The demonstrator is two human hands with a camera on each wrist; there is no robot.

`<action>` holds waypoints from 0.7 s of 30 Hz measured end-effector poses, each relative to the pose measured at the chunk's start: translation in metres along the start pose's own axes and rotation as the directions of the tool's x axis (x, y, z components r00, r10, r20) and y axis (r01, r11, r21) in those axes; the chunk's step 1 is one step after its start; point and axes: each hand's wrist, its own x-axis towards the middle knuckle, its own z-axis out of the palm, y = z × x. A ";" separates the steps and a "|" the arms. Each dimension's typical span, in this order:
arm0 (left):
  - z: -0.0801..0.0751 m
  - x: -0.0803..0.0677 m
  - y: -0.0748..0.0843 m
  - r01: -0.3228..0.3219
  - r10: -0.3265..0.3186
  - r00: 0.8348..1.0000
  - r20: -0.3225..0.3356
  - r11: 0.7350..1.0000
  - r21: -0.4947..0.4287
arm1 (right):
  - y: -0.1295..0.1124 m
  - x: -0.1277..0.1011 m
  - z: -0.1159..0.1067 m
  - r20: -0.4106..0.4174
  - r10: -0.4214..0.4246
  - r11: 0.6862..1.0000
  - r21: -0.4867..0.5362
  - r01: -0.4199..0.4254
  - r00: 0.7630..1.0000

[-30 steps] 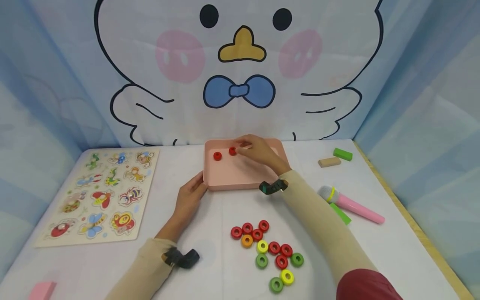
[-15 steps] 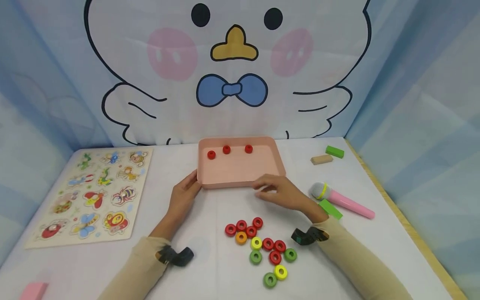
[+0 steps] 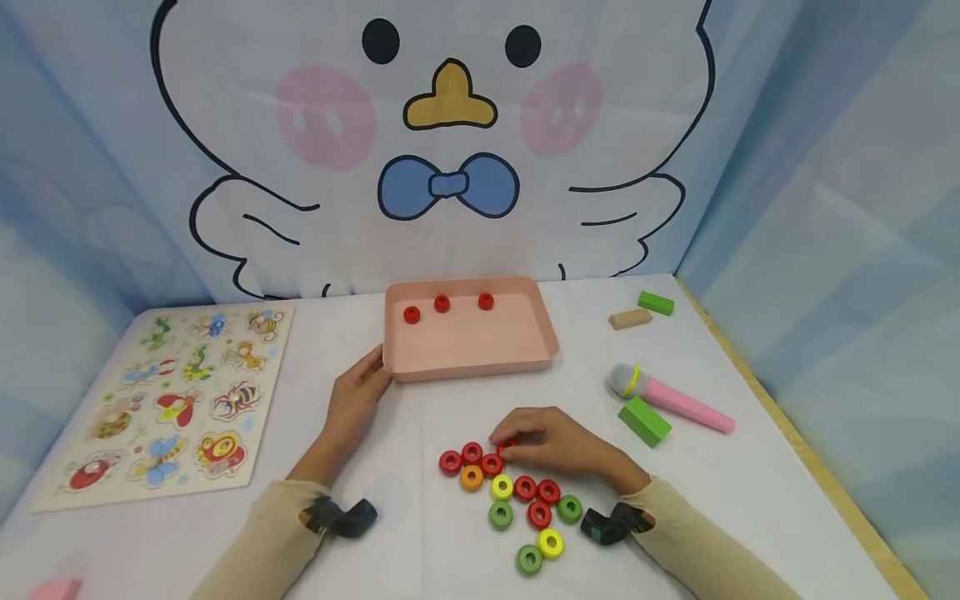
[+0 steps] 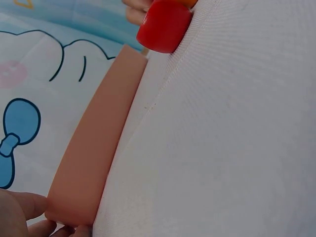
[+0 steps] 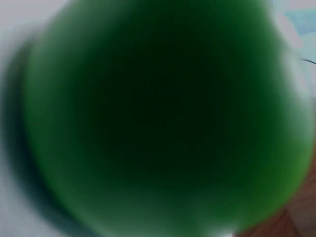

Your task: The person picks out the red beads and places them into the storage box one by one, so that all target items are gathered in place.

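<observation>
pink tray [image 3: 525, 354]: three red rings [image 3: 442, 304] | left hand [image 3: 352, 400] grip relaxed at rim | right hand [image 3: 555, 446] grip pinching red ring [image 3: 506, 448]

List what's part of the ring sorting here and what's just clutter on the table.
In use: pink tray steadied by the left hand; three red rings in it; pile of red, orange, yellow and green rings; right hand on a red ring.

Lying about: animal puzzle board, toy microphone, green blocks, tan block.
</observation>
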 end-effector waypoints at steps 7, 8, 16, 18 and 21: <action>-0.002 -0.002 -0.003 0.008 -0.008 1.000 -0.009 0.999 0.044 | 0.011 -0.002 0.005 0.002 0.020 1.000 -0.017 -0.020 1.000; -0.003 -0.003 -0.002 0.011 -0.011 1.000 -0.009 0.999 0.045 | 0.015 -0.003 0.005 0.005 0.019 1.000 -0.022 -0.019 1.000; -0.001 -0.004 0.001 0.031 -0.031 1.000 -0.002 0.998 0.049 | 0.017 -0.005 0.000 0.059 0.022 0.999 -0.032 -0.020 0.998; 0.000 -0.004 0.001 0.036 -0.036 0.999 0.000 0.998 0.044 | 0.017 -0.007 -0.002 0.071 0.037 0.999 -0.026 -0.035 0.997; 0.002 -0.003 0.002 0.044 -0.044 0.999 0.002 0.998 0.043 | 0.017 -0.008 -0.003 0.074 0.046 0.999 -0.022 -0.045 0.996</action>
